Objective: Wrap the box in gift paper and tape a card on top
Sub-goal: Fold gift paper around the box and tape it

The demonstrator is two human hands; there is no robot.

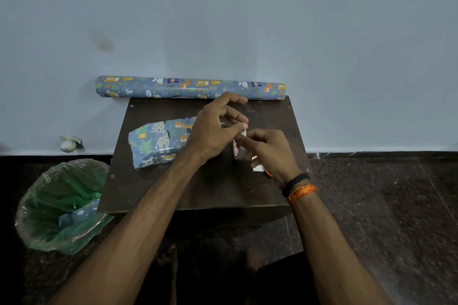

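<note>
Blue animal-print wrapped box point(158, 142) on dark brown table point(198, 186); matching paper roll point(190, 87) behind table; green bin bag point(59, 205) left of table; orange wristband point(301, 192).

Both forearms extended, left hand point(213, 131) and right hand point(270, 153) with fingers curled, pinching.

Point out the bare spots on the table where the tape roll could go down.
Free: table front strip, nearer than both hands. Crowded: wrapped box at left, paper roll along the back edge, right hand gripping the tape roll.
</note>
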